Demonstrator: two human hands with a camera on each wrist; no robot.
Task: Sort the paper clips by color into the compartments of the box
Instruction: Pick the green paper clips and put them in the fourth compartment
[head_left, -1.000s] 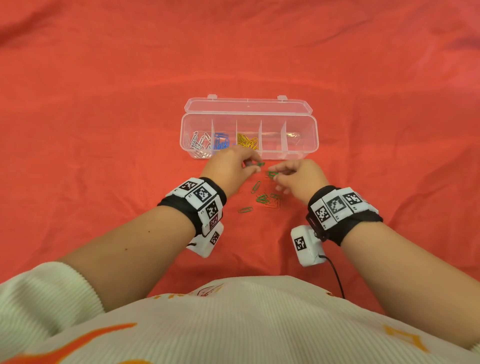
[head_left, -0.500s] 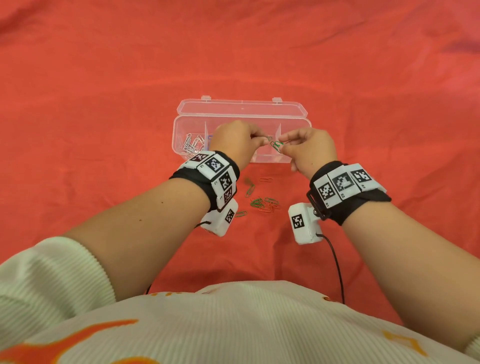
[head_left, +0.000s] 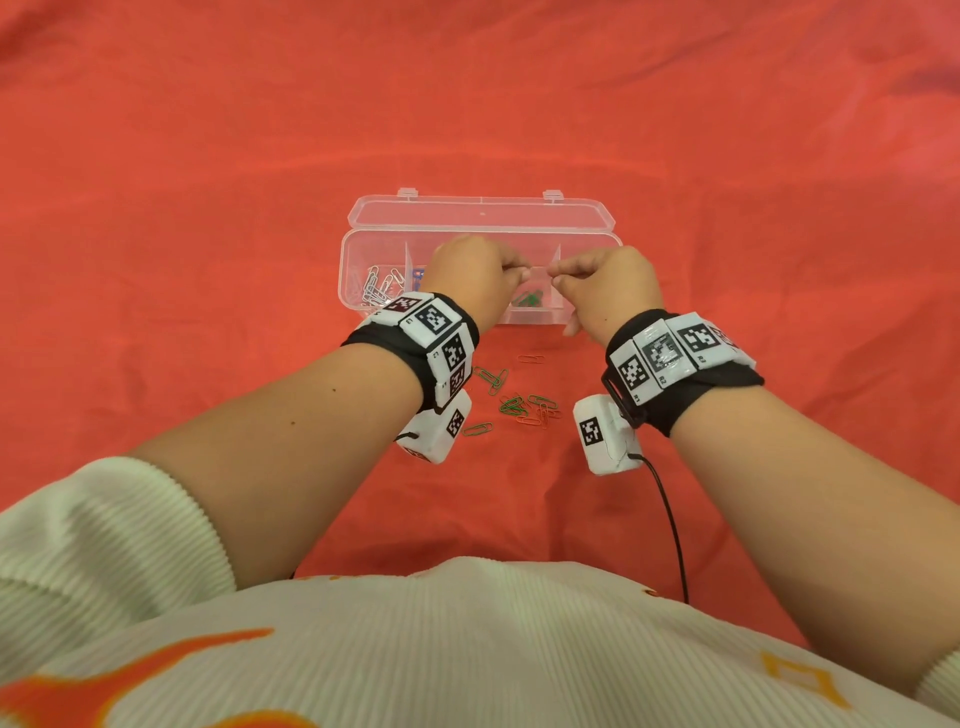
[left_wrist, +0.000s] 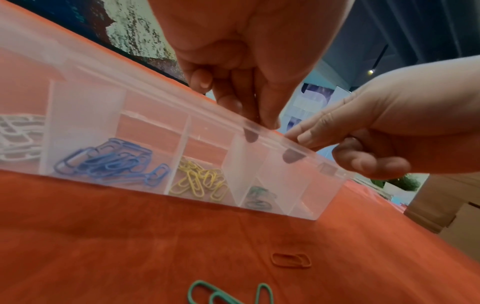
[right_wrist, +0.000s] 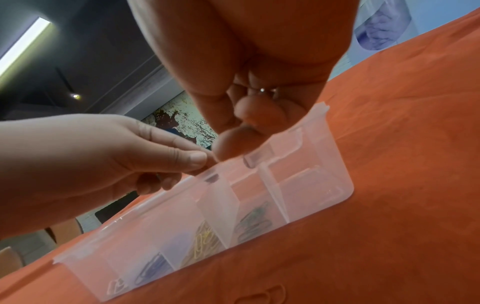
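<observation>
The clear box (head_left: 613, 244) lies open on the red cloth, lid flat behind it. White clips (head_left: 376, 286), blue clips (left_wrist: 111, 162) and yellow clips (left_wrist: 200, 181) fill its first three compartments from the left. Green clips (head_left: 527, 300) lie in the fourth. My left hand (head_left: 519, 270) hovers over that compartment's rim, thumb and forefinger tips together, and no clip shows between them. My right hand (head_left: 558, 270) faces it over the same compartment. Its fingers (left_wrist: 298, 137) reach forward, apart from the thumb, with nothing in them.
Loose green clips (head_left: 511, 404) and red clips (head_left: 540, 418) lie on the cloth between my wrists, just in front of the box. One red clip (head_left: 531, 358) lies alone nearer the box. The rightmost compartment (right_wrist: 311, 185) holds nothing I can see.
Both hands rose from the loose pile to the box carrying green clips. Those clips have left my fingers, and green clips now lie in the fourth compartment.
</observation>
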